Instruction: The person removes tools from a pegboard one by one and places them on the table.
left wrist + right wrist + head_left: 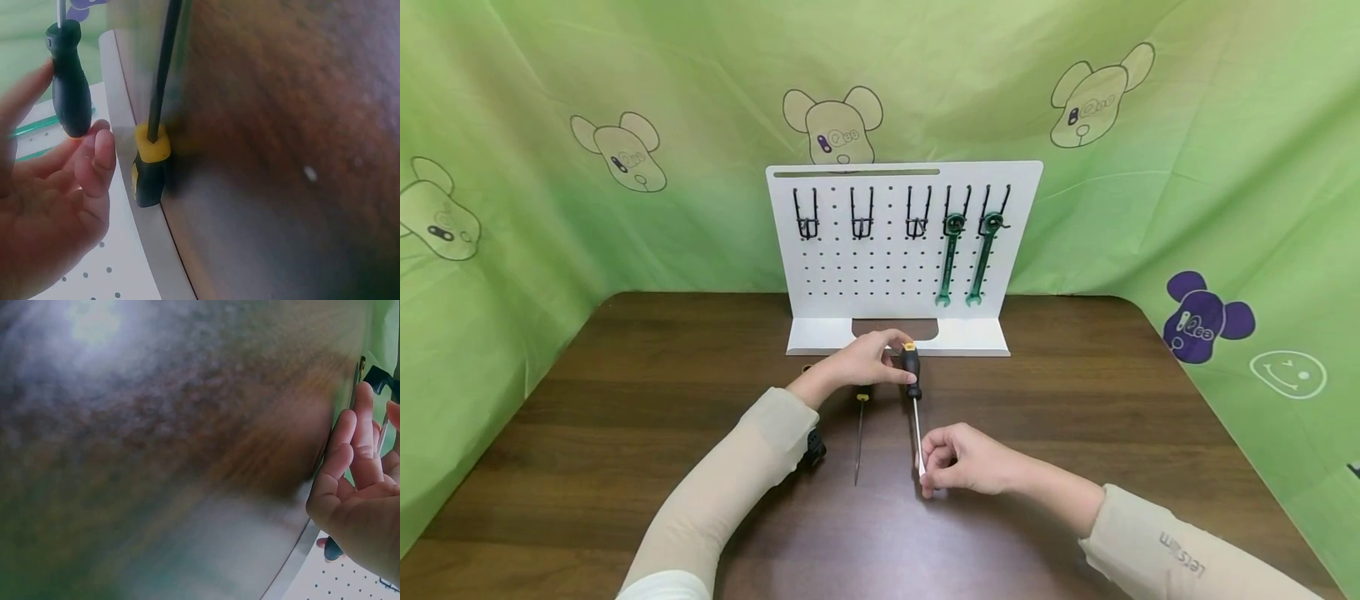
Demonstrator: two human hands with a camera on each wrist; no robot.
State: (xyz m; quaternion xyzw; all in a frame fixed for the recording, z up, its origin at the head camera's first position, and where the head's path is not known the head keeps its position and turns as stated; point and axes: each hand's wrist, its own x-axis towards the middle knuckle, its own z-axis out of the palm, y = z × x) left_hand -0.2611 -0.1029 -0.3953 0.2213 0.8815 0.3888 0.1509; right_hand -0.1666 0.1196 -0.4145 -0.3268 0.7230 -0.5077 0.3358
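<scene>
A screwdriver (911,367) with a black handle, yellow end cap and bright shaft is held between both hands. My left hand (874,360) grips its handle between thumb and fingers, seen also in the left wrist view with the dark handle (72,94). My right hand (966,460) pinches the tip end of the shaft with thumb and fingertips. A second screwdriver (860,442), dark-shafted with a yellow collar, lies on the table; its handle is partly hidden under my left hand in the head view.
Behind the hands stands a white pegboard (857,279) with several black hooks (862,218). Two green wrenches (949,262) hang on its right side. Left of my wrist, a small yellow-black piece (807,367) is mostly hidden. All rests on a brown wooden table (647,400) before a green curtain.
</scene>
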